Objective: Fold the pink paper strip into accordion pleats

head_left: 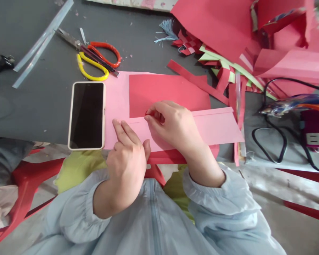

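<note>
A pink sheet of paper [218, 125] lies on the dark table, with a red sheet [170, 90] over its upper part. My right hand [175, 125] is closed, its fingertips pinching the paper at the red sheet's lower edge. My left hand [129, 156] rests on the pink sheet just to the left. Two of its fingers lie stretched flat and press the paper down.
A phone [87, 115] lies face up left of the paper. Red and yellow scissors [95, 58] sit beyond it. A pile of red, pink and green paper strips [228, 53] fills the upper right. A glue gun [292, 104] with a black cord lies at right.
</note>
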### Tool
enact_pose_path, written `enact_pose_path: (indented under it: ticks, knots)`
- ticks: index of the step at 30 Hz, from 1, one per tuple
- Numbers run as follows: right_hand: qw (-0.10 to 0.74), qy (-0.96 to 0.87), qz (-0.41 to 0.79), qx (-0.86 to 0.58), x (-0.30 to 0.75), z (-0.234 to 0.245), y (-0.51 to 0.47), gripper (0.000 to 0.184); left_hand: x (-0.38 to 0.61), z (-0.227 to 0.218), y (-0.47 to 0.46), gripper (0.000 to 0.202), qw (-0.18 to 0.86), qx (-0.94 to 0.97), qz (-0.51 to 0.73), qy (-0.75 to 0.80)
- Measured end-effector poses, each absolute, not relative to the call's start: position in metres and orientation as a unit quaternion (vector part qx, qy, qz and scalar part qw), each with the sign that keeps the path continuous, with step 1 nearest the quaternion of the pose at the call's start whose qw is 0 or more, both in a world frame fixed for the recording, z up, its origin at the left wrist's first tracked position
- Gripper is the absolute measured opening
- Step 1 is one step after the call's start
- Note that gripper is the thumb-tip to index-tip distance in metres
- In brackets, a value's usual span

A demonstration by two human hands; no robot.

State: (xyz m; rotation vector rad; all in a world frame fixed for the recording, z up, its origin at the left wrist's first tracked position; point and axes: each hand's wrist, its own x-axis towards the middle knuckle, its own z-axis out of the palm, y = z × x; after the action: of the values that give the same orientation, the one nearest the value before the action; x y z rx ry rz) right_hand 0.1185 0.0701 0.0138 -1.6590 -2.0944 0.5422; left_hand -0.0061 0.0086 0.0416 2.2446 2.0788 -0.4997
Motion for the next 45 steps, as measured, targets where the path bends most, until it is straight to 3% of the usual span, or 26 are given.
enact_pose_path:
  ticks: [12, 20, 30, 45]
  knots:
    - [0.177, -0.777, 0.16, -0.582, 0.117, 0.011, 0.069, 0.019, -0.01, 0.035, 0.01, 0.062, 0.036, 0.803, -0.126, 0.581]
    - [0.157, -0.792, 0.134, -0.575, 0.118, 0.012, 0.066, 0.025, -0.009, 0.036, 0.004, 0.056, -0.014, 0.744, -0.123, 0.656]
    - [0.035, -0.862, 0.059, -0.502, 0.108, 0.022, 0.044, 0.042, -0.01, 0.042, 0.011, 0.059, 0.027, 0.735, -0.124, 0.666]
    - [-0.121, -0.784, 0.065, -0.605, 0.122, 0.038, 0.026, 0.06, -0.011, 0.036, 0.013, 0.056, -0.016, 0.727, -0.173, 0.664]
